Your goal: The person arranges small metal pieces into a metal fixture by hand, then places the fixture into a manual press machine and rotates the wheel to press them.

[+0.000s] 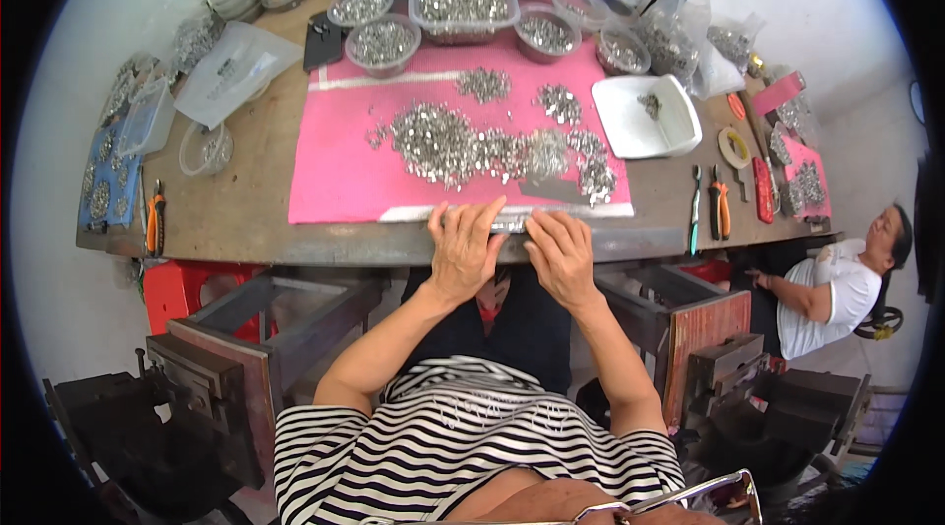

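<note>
At the front edge of the pink cloth (325, 171), a short shiny metal strip (508, 226) lies between my two hands. My left hand (465, 245) grips its left end, fingers bent over the top and thumb below. The right end is pinched in my right hand (561, 249); the fingers hide much of the piece, so its exact kind does not show. Just beyond my hands, a large heap of small silvery metal parts (433, 143) spreads rightward into smaller piles (596, 179). A flat grey piece (549, 191) rests beside them.
Plastic tubs of metal parts (463, 3) line the back. A white tray (645, 136) stands right of the piles. Orange-handled pliers (156, 220) lie at left, another pair (722, 210) at right beside a toothbrush (695, 210). Another person (832, 279) sits at far right.
</note>
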The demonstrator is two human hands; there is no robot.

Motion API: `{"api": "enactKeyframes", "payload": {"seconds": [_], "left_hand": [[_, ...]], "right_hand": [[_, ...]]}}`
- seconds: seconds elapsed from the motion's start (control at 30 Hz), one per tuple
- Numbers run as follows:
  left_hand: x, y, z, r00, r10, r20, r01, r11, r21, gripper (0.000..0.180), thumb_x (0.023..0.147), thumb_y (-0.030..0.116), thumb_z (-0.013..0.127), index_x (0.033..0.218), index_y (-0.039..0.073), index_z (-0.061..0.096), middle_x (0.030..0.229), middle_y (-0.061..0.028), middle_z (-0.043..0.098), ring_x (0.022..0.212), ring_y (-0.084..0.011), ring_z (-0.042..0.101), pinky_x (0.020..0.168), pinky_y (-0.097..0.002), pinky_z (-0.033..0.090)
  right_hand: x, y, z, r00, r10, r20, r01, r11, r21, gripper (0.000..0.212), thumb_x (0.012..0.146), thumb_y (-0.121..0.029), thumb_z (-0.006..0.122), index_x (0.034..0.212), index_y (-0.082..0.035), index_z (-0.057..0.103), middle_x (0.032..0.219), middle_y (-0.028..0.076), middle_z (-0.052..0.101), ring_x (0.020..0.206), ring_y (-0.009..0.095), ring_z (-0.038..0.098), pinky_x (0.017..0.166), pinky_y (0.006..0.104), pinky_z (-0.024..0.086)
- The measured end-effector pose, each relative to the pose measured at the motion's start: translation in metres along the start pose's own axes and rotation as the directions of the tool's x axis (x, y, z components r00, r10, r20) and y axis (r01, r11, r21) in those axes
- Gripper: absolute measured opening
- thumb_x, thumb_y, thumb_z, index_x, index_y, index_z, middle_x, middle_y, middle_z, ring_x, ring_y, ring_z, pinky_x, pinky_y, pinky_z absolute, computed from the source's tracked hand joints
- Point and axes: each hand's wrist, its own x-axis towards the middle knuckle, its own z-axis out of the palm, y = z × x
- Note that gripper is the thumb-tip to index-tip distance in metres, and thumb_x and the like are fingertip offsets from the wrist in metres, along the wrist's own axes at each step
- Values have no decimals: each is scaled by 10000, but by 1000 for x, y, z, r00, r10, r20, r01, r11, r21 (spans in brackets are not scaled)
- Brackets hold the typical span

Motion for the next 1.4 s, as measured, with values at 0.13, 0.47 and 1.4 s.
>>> {"api": "enactKeyframes", "payload": {"seconds": [0.13, 0.47, 1.4], "left_hand": [[-3, 1, 3, 1000, -11, 7, 11, 1000, -15, 664, 846, 151, 769, 1457, 101, 514, 1163, -70, 594, 1115, -252, 552, 1108, -521, 281], [0, 2, 0, 1000, 6, 14, -6, 1000, -12, 573, 856, 151, 754, 1401, 126, 578, 1158, -56, 590, 1104, -242, 556, 1097, -525, 287], [70, -180, -65, 961, -266, -80, 277, 931, 239, 119, 855, 245, 775, 909, 140, 755, 886, -36, 635, 927, -241, 595, 988, -489, 346]], "right_hand": [[10, 10, 6, 997, 39, 67, -46, 993, 110, 269, 843, -114, 756, 1090, -31, 687, 1117, 92, 678, 1089, 288, 624, 942, 444, 454], [84, 56, 10, 1000, -1, -16, 3, 991, 130, 78, 871, -19, 683, 944, -42, 667, 898, 90, 659, 844, 277, 617, 804, 424, 426], [171, 111, 102, 902, 347, 258, -343, 937, -62, 199, 852, -243, 727, 818, -48, 707, 875, 146, 719, 873, 365, 680, 839, 518, 430]]}}
